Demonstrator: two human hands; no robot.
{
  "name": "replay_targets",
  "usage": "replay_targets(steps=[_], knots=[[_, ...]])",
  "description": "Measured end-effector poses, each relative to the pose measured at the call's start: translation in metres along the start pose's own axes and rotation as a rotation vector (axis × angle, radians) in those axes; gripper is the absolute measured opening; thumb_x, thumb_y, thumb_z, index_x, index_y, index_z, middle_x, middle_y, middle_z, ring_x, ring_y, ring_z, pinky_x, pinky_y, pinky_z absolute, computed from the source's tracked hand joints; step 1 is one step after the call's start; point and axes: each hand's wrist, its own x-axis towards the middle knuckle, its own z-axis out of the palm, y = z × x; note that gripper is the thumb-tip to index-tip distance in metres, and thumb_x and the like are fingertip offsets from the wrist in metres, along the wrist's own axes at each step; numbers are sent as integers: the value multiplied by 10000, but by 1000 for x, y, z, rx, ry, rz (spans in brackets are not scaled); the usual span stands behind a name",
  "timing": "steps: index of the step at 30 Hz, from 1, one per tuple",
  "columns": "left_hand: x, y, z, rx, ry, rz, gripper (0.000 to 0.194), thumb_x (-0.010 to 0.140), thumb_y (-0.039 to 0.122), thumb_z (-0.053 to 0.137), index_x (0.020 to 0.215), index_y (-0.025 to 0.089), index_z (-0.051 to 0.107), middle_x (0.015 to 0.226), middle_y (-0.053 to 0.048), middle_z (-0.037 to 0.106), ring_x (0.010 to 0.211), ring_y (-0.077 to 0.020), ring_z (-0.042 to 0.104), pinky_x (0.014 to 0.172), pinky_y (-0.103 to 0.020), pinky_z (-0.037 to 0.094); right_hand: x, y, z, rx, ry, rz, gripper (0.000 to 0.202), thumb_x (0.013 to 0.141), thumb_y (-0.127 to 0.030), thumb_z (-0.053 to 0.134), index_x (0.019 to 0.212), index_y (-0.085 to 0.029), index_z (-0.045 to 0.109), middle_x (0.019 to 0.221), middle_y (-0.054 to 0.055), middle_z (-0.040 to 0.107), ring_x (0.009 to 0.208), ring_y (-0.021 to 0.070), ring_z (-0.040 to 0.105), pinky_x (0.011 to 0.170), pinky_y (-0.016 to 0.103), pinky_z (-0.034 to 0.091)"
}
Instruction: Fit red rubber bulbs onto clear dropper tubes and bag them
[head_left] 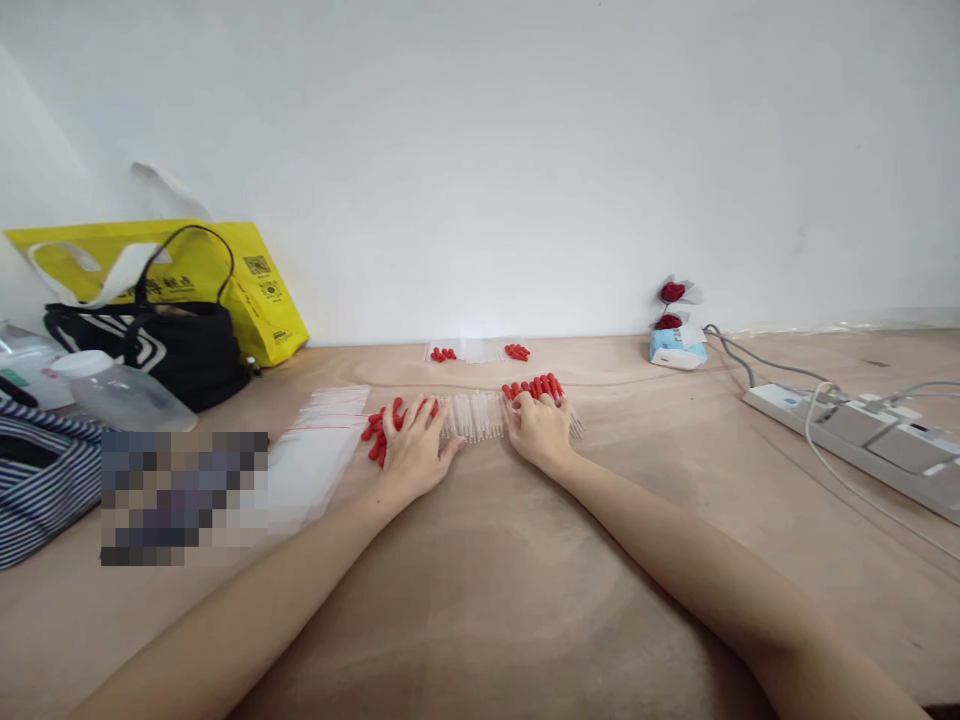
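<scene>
A row of thin, whitish, clear-looking sticks (474,416) lies on the table between my two hands. Red bulb-like ends (375,440) are clustered at its left, and more red ends (544,386) line up at its right. My left hand (416,450) rests flat over the left cluster, fingers spread and thumb pointing towards the sticks. Over the right end, my right hand (538,428) has its fingers curled down onto the red-tipped sticks; its fingertips are partly hidden. Some thin stick ends poke out to the right of that hand.
Flat clear zip bags (319,460) lie left of my left hand. By the wall is another bag (480,350) with red-ended sticks. Yellow bag (262,300), black bag (187,350) and plastic bottle (131,390) stand left; tissue pack (677,348) and power strip (862,430) right.
</scene>
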Motion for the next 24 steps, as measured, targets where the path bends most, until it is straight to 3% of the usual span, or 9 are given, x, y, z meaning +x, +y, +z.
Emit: replay_targets(steps=[6,11,19,24], knots=[[3,-2,-3,-16,34,-32,397,784,414,456,1104,184,501,1195,-148,510,1163,-313,360,947,-586,118,6,-3,4,-52,-55,-11,226,791,-244,394,805,-158,603,842,106,645,843,240,504,748,397,205],[15,-15,-11,-60,32,-170,201,768,387,473,832,213,551,968,-91,598,996,-289,468,890,-591,191,9,-4,4,-38,-72,7,274,803,-272,375,779,-170,629,858,103,642,853,238,502,762,413,223],[22,-34,-13,-24,-53,-242,229,670,425,555,714,202,574,915,-101,584,987,-322,452,854,-616,191,23,-15,-1,-66,-225,128,278,751,-299,428,794,-138,651,892,154,631,915,281,505,797,453,240],[28,-51,-22,-24,-218,-236,176,701,374,513,689,238,625,869,-83,618,945,-307,492,804,-588,261,33,-22,-2,-53,-351,193,243,722,-253,458,845,-167,649,947,142,624,977,289,490,802,462,243]])
